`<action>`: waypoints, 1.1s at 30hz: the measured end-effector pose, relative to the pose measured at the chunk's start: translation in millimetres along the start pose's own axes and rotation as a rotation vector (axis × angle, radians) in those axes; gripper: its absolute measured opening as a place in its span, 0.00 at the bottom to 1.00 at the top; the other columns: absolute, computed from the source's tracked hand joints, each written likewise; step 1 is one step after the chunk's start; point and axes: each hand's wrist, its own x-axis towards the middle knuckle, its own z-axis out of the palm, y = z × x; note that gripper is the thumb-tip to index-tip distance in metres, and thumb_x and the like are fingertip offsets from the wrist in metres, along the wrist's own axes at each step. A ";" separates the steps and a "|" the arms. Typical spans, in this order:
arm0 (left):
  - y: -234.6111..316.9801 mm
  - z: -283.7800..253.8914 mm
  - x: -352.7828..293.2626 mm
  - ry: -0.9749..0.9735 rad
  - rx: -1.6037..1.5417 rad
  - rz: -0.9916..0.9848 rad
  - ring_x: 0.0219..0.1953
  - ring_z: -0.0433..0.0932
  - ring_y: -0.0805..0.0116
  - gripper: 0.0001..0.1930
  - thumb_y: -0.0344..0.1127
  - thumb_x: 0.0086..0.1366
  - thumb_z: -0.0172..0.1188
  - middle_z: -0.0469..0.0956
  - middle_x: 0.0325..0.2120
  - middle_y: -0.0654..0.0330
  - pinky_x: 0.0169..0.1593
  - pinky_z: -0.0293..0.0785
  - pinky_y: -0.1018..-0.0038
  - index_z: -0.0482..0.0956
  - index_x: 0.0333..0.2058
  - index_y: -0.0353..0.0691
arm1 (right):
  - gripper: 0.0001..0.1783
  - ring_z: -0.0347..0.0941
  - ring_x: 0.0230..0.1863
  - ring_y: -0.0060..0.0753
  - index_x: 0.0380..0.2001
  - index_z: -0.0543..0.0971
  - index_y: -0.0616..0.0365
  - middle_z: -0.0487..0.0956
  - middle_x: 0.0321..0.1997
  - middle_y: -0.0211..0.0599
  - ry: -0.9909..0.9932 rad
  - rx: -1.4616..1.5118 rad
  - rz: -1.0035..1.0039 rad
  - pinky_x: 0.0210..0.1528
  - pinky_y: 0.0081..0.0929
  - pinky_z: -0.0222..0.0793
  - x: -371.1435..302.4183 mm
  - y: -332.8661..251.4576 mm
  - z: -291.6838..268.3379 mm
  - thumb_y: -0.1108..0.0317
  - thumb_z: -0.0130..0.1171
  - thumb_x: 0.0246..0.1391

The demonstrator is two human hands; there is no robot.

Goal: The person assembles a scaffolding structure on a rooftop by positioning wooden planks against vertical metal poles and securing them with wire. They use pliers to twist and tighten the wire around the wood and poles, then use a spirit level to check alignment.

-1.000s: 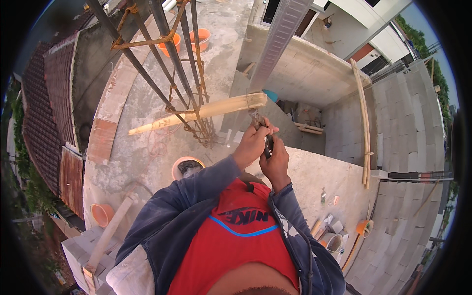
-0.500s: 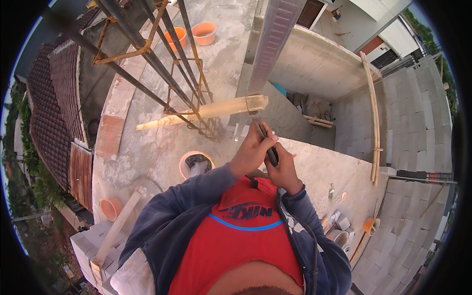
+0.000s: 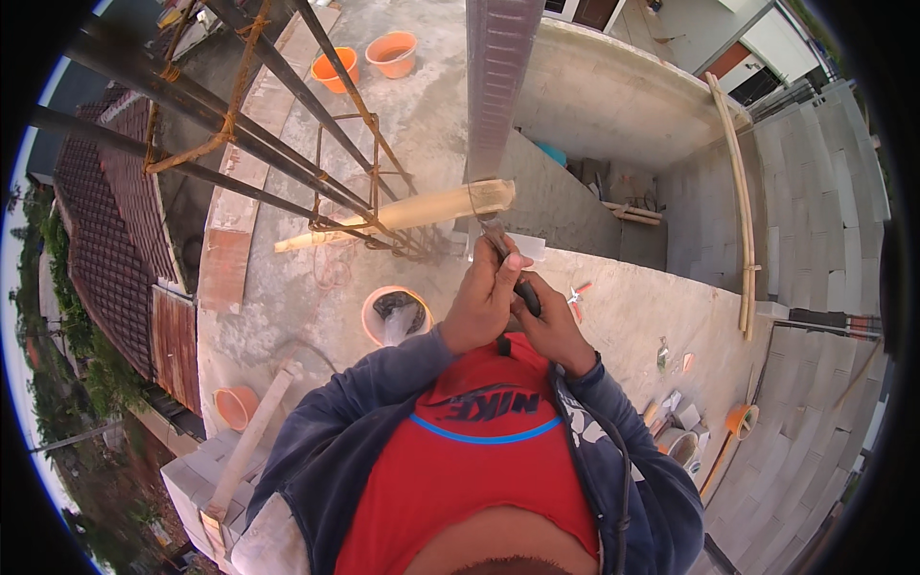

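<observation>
- The right hand (image 3: 556, 328) is sitting at the lower end of the dark-handled tool (image 3: 498, 243); its fingers are partly hiding, so whether this grip is pinching cannot be told.
- The left hand (image 3: 482, 302) is curling its grip around the handle, nearer the tool's head.
- The tool's long axis is pointing away from the body, slightly leftward, toward the pale timber (image 3: 431, 211).
- The timber is running crosswise beyond.
- The metal post (image 3: 503, 86) is rising behind.
</observation>
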 end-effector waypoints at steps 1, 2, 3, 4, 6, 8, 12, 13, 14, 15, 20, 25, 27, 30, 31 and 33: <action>1.1 1.3 -0.1 0.009 -0.001 -0.004 0.54 0.78 0.68 0.17 0.43 0.85 0.40 0.71 0.46 0.58 0.54 0.75 0.72 0.63 0.59 0.34 | 0.18 0.77 0.30 0.27 0.54 0.78 0.61 0.79 0.29 0.36 0.037 -0.016 -0.038 0.35 0.30 0.74 -3.0 5.2 4.8 0.67 0.64 0.64; 2.5 3.1 -0.7 0.020 0.000 -0.007 0.54 0.78 0.68 0.17 0.43 0.85 0.40 0.71 0.46 0.58 0.54 0.75 0.72 0.64 0.58 0.34 | 0.18 0.77 0.29 0.27 0.54 0.78 0.61 0.79 0.28 0.35 0.071 -0.032 -0.078 0.35 0.30 0.74 -5.0 7.7 8.7 0.67 0.65 0.64; 2.9 4.2 -1.6 0.032 0.000 -0.009 0.54 0.78 0.68 0.17 0.43 0.85 0.40 0.71 0.45 0.57 0.54 0.75 0.72 0.64 0.58 0.34 | 0.17 0.80 0.31 0.30 0.53 0.78 0.61 0.80 0.29 0.37 0.058 -0.057 -0.027 0.36 0.32 0.75 -4.7 9.0 10.9 0.67 0.64 0.63; 1.5 3.1 -2.0 0.049 0.028 0.005 0.53 0.80 0.63 0.18 0.44 0.84 0.42 0.73 0.45 0.54 0.53 0.76 0.69 0.64 0.57 0.32 | 0.17 0.82 0.32 0.33 0.53 0.78 0.61 0.82 0.29 0.40 0.043 -0.081 0.025 0.36 0.34 0.77 -2.4 9.4 12.5 0.68 0.64 0.63; -2.1 0.4 0.0 0.086 0.078 0.037 0.50 0.83 0.55 0.20 0.45 0.83 0.46 0.76 0.44 0.47 0.51 0.77 0.65 0.64 0.55 0.30 | 0.16 0.85 0.34 0.40 0.52 0.78 0.61 0.84 0.31 0.44 0.060 -0.097 0.044 0.38 0.36 0.78 4.5 12.1 17.0 0.69 0.63 0.63; -14.0 -2.2 4.2 0.094 0.136 0.084 0.48 0.83 0.50 0.20 0.45 0.83 0.47 0.78 0.44 0.44 0.51 0.77 0.62 0.65 0.54 0.30 | 0.14 0.86 0.37 0.47 0.51 0.78 0.61 0.86 0.34 0.50 0.128 -0.068 -0.020 0.39 0.38 0.78 17.1 26.8 27.0 0.69 0.62 0.64; -20.5 -8.6 9.8 0.093 0.210 0.128 0.47 0.83 0.44 0.20 0.46 0.82 0.48 0.81 0.43 0.40 0.51 0.76 0.59 0.67 0.53 0.30 | 0.19 0.86 0.46 0.54 0.58 0.77 0.60 0.86 0.43 0.55 0.162 -0.008 -0.120 0.44 0.39 0.79 32.5 38.9 31.2 0.70 0.61 0.65; -22.5 -8.9 9.8 0.097 0.211 0.125 0.47 0.83 0.45 0.20 0.46 0.82 0.49 0.81 0.43 0.41 0.51 0.76 0.59 0.67 0.52 0.31 | 0.21 0.86 0.48 0.54 0.60 0.77 0.59 0.86 0.46 0.54 0.171 -0.012 -0.147 0.46 0.38 0.79 35.8 40.4 31.9 0.70 0.61 0.66; -24.9 -9.7 10.0 0.102 0.213 0.123 0.47 0.83 0.46 0.19 0.46 0.82 0.49 0.81 0.43 0.42 0.51 0.76 0.60 0.68 0.52 0.31 | 0.22 0.85 0.50 0.54 0.62 0.76 0.59 0.86 0.49 0.54 0.179 -0.017 -0.174 0.48 0.37 0.79 38.9 39.6 32.9 0.70 0.60 0.66; -26.6 -10.4 10.4 0.106 0.215 0.120 0.47 0.83 0.47 0.19 0.46 0.82 0.49 0.80 0.43 0.43 0.51 0.76 0.61 0.68 0.51 0.32 | 0.24 0.85 0.52 0.53 0.64 0.75 0.58 0.85 0.52 0.53 0.178 -0.012 -0.186 0.50 0.36 0.79 40.9 38.2 33.8 0.70 0.60 0.66; -25.0 -12.5 12.0 0.099 0.242 0.115 0.46 0.82 0.49 0.18 0.46 0.81 0.50 0.79 0.42 0.44 0.51 0.75 0.63 0.69 0.51 0.32 | 0.24 0.82 0.60 0.47 0.64 0.75 0.59 0.82 0.62 0.50 0.112 0.006 -0.137 0.57 0.34 0.77 43.0 36.5 29.7 0.69 0.60 0.67; -14.6 -8.3 1.1 0.129 0.343 0.068 0.46 0.82 0.48 0.19 0.46 0.81 0.50 0.79 0.43 0.43 0.51 0.75 0.62 0.69 0.53 0.32 | 0.16 0.82 0.44 0.31 0.55 0.79 0.62 0.86 0.45 0.40 -0.065 0.089 0.012 0.45 0.32 0.77 23.9 22.5 15.3 0.68 0.62 0.67; -7.1 -6.6 -5.6 0.158 0.386 0.071 0.45 0.82 0.47 0.20 0.47 0.82 0.49 0.80 0.43 0.42 0.51 0.76 0.60 0.68 0.54 0.31 | 0.14 0.78 0.36 0.25 0.51 0.80 0.62 0.83 0.37 0.34 -0.174 0.134 0.098 0.39 0.29 0.74 21.3 12.5 6.2 0.66 0.63 0.67; 5.9 -9.4 -7.4 0.194 0.356 0.029 0.41 0.83 0.46 0.19 0.46 0.82 0.46 0.82 0.39 0.44 0.46 0.77 0.60 0.71 0.53 0.31 | 0.12 0.71 0.29 0.18 0.45 0.81 0.62 0.78 0.27 0.25 -0.293 0.235 0.189 0.32 0.25 0.68 21.9 8.7 -2.7 0.64 0.64 0.67; 10.2 -11.9 -6.6 0.187 0.413 0.011 0.39 0.84 0.46 0.19 0.45 0.83 0.46 0.82 0.37 0.45 0.44 0.77 0.59 0.72 0.52 0.32 | 0.12 0.70 0.28 0.17 0.43 0.80 0.62 0.77 0.27 0.24 -0.298 0.247 0.191 0.31 0.24 0.67 22.3 15.6 -2.2 0.63 0.64 0.67; 16.4 -17.0 -1.4 0.171 0.526 -0.022 0.35 0.84 0.47 0.17 0.43 0.83 0.45 0.83 0.33 0.48 0.40 0.78 0.59 0.74 0.50 0.33 | 0.12 0.69 0.28 0.16 0.40 0.79 0.61 0.76 0.26 0.23 -0.321 0.258 0.208 0.31 0.23 0.67 23.8 24.8 -3.8 0.61 0.64 0.69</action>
